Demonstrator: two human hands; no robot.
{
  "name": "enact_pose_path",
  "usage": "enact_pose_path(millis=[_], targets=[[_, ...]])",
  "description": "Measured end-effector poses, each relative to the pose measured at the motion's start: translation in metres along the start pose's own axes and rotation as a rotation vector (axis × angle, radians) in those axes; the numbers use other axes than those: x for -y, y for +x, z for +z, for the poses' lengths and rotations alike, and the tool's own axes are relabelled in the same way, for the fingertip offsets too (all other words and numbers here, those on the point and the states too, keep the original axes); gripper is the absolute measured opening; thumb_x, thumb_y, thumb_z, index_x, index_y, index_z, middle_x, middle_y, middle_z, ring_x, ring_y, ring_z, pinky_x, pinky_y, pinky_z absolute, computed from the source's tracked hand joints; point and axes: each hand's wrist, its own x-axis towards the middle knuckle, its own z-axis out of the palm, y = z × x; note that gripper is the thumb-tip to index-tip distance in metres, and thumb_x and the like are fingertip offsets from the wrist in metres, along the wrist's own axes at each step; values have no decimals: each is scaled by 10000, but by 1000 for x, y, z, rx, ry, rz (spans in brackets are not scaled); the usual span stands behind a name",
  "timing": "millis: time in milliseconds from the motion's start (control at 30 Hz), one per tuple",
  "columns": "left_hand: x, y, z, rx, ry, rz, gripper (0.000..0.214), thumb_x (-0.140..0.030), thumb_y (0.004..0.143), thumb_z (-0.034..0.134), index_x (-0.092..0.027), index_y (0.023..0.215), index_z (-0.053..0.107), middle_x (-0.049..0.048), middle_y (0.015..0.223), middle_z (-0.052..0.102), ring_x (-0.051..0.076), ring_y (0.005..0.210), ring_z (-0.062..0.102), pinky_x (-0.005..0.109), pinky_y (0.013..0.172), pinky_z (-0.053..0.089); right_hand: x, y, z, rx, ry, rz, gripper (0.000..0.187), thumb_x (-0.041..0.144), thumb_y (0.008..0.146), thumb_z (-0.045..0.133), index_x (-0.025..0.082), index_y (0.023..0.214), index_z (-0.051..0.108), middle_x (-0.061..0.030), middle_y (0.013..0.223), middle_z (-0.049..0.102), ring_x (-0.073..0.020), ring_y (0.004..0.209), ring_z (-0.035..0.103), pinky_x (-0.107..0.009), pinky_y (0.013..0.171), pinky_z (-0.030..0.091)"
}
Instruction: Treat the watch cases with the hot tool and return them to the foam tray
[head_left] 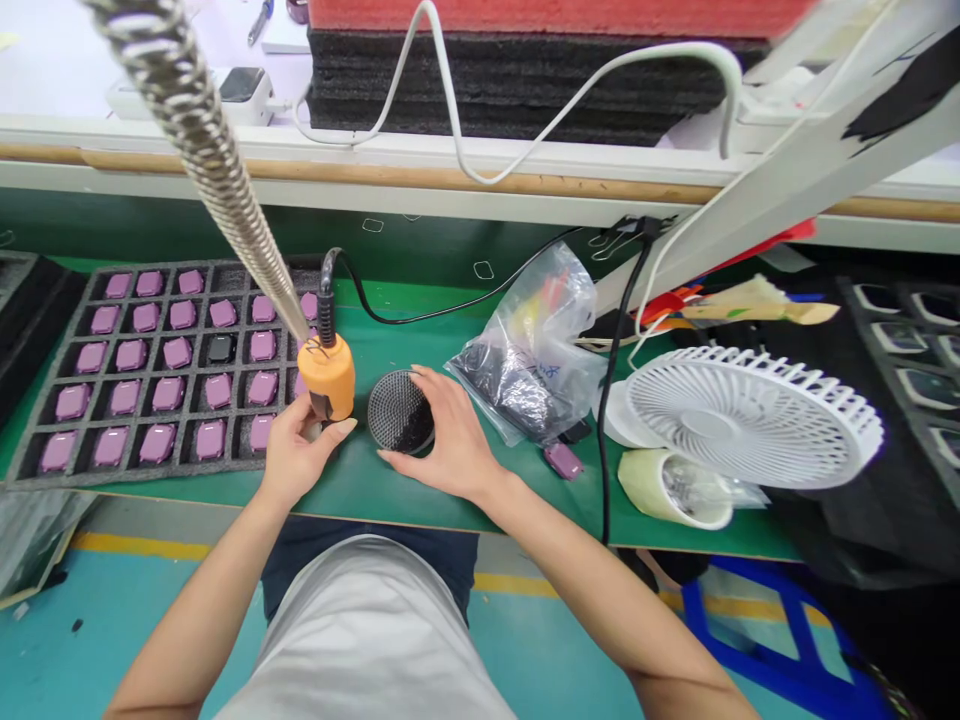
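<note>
An orange electric screwdriver (328, 375) hangs upright from a metal coil spring (217, 150). Close under and beside it is my left hand (300, 450), closed, thumb stretched to the right. The screwdriver covers part of those fingers, and a small dark piece shows by the thumb; I cannot make out what is held. My right hand (457, 440) curves round the right side of a round black dish (397, 412), thumb and fingers at its rim. Rows of tiny dots cover the dish's left part. Left of the screwdriver, a grey foam tray (247, 275) holds several purple watch-like cases (169, 393) and one black case (222, 348).
Right of the dish lie a clear plastic bag (525, 360) and a loose purple case (564, 460). A black cable (611, 400) crosses the green bench near a white fan (750, 415) and a pale roll-shaped cup (675, 490). Another foam tray (885, 370) stands far right.
</note>
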Motion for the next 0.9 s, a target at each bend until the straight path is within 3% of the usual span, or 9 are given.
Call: enact_pose_path(millis=[300, 500, 633, 767, 900], targets=[[1, 0, -1, 2, 8, 12, 460, -437, 784, 873, -162, 1121, 725, 114, 1160, 779, 263, 1122, 741, 373, 1030, 596, -7, -4, -6, 117, -27, -7, 859, 692, 893, 638, 239, 1574, 373, -151, 1650, 399, -374, 1514, 403, -666, 1231, 372], [2, 0, -1, 9, 22, 23, 460, -442, 789, 871, -162, 1121, 721, 110, 1167, 777, 262, 1123, 742, 362, 1023, 599, -15, 11, -34, 510, 15, -187, 838, 637, 878, 697, 247, 1563, 412, -143, 1612, 468, -361, 1486, 452, -647, 1209, 416], [2, 0, 0, 9, 33, 40, 449, -444, 794, 869, -163, 1115, 727, 108, 1166, 779, 259, 1112, 745, 374, 1037, 595, -16, 19, -47, 650, 42, -239, 873, 550, 879, 734, 257, 1606, 351, -138, 1695, 381, -368, 1581, 338, -653, 1260, 365], [-2, -1, 2, 11, 42, 59, 459, -467, 799, 863, -162, 1118, 736, 110, 1165, 784, 258, 1094, 749, 390, 1035, 601, -19, 20, -48, 628, 13, -188, 921, 626, 883, 710, 283, 1633, 298, -140, 1731, 313, -383, 1598, 307, -666, 1267, 353], [-6, -1, 3, 12, 52, 77, 490, -488, 798, 858, -163, 1144, 738, 113, 1173, 786, 254, 1067, 753, 404, 1022, 611, -25, 15, -35, 441, -84, -67, 737, 602, 940, 646, 261, 1556, 428, -137, 1628, 452, -354, 1508, 436, -667, 1240, 378]])
